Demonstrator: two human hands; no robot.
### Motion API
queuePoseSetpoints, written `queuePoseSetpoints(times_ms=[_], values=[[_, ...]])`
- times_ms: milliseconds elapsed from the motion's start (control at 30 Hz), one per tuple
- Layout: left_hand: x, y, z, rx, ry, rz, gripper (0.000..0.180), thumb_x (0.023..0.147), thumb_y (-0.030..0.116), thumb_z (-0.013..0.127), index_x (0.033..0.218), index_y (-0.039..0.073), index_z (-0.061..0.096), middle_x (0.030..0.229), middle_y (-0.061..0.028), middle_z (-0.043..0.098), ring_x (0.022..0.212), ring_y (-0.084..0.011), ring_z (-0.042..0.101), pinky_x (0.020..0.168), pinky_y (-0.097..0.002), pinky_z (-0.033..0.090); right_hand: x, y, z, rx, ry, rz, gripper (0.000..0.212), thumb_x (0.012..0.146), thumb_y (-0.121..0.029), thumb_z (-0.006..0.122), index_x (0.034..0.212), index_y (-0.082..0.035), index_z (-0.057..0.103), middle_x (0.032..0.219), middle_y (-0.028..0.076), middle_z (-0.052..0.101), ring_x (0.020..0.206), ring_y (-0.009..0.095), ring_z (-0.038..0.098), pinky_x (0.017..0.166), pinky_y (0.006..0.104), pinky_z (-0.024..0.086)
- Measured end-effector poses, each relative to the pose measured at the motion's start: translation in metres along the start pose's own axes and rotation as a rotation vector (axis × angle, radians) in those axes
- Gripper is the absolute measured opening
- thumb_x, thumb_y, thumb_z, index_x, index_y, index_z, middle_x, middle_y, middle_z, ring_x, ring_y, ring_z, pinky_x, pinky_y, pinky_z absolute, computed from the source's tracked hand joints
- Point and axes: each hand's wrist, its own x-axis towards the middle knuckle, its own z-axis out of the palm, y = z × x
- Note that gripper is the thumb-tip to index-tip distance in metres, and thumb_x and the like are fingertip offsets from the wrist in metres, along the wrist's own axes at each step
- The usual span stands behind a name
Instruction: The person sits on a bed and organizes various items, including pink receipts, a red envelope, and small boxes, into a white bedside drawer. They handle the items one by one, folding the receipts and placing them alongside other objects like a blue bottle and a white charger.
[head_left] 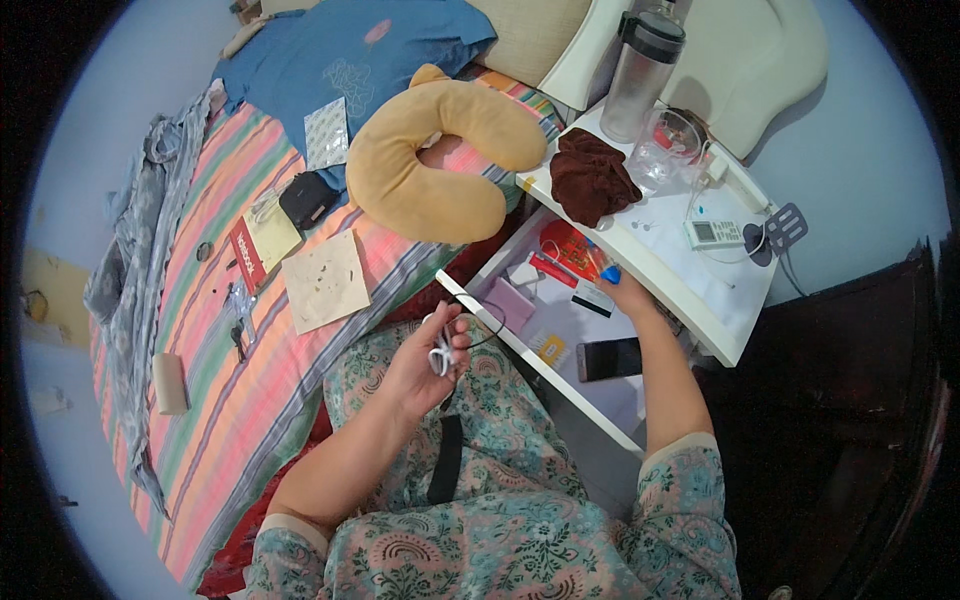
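Observation:
My left hand (428, 368) is closed around a bundled white cable (440, 358), above my lap. A thin black loop (497, 322) sticks out from beside its fingers toward the drawer. My right hand (628, 294) reaches into the open white drawer (540, 368), under the edge of the tabletop. Its fingers are closed at a small blue object (611, 273), whose kind I cannot make out. Near that hand lie a red packet (568, 247), a red tube-like item (552, 270), a black-and-white card (593, 298), a pink-purple box (510, 303), a yellow piece (550, 349) and a dark phone (609, 360).
The white bedside table (690, 290) carries a brown cloth (592, 178), a tall bottle (645, 75), a clear glass (664, 150), a remote (713, 234) and a power strip (739, 175). On the striped bed rest a tan neck pillow (420, 190), a notebook (262, 245) and a square sheet (326, 282).

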Motion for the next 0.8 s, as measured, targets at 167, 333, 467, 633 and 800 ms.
queuePoseSetpoints(times_ms=[167,333,467,633,800], values=[[0.031,-0.014,0.025,0.155,-0.019,0.000,0.032,0.094,0.036,0.040,0.099,0.006,0.048,0.085,-0.0051,0.053,0.076,-0.0156,0.054,0.069,-0.0278,0.047,-0.061,-0.070,-0.015,0.412,0.000,-0.091,0.054,0.084,-0.030,0.061,0.127,-0.003,0.042,0.122,0.015,0.050,0.112,0.026,0.047,0.095,0.0331,0.035],[0.073,-0.051,0.028,0.173,-0.071,0.079,0.028,0.095,0.029,0.037,0.099,0.004,0.048,0.088,-0.0066,0.053,0.082,-0.0179,0.054,0.076,-0.0314,0.047,-0.134,-0.164,-0.045,1.578,-0.558,0.172,0.052,0.091,-0.025,0.051,0.136,-0.012,0.030,0.128,0.005,0.042,0.114,0.016,0.043,0.097,0.0310,0.034],[0.066,-0.066,0.047,0.313,-0.089,0.046,0.022,0.095,0.028,0.038,0.103,0.011,0.048,0.089,-0.0040,0.054,0.083,-0.0174,0.054,0.070,-0.0344,0.047,-0.134,-0.159,-0.039,1.488,-0.445,0.205,0.054,0.090,-0.019,0.052,0.137,-0.010,0.026,0.121,0.005,0.046,0.108,0.016,0.047,0.090,0.0322,0.040],[0.064,-0.055,0.042,0.542,-0.251,-0.093,0.023,0.095,0.026,0.038,0.114,0.016,0.045,0.094,-0.0030,0.054,0.077,-0.0162,0.054,0.059,-0.0351,0.047,-0.121,-0.153,-0.043,1.528,-0.528,0.342,0.044,0.087,-0.009,0.051,0.129,-0.005,0.035,0.103,0.005,0.055,0.088,0.016,0.057,0.074,0.0307,0.047],[0.080,-0.050,0.023,0.481,-0.339,-0.078,0.044,0.093,0.020,0.043,0.133,0.005,0.032,0.123,-0.0066,0.046,0.114,-0.0182,0.043,0.097,-0.0335,0.033,-0.104,-0.129,-0.036,1.303,-0.427,0.434,0.028,0.085,-0.009,0.055,0.112,-0.002,0.052,0.093,0.004,0.059,0.082,0.013,0.058,0.069,0.0249,0.048]])
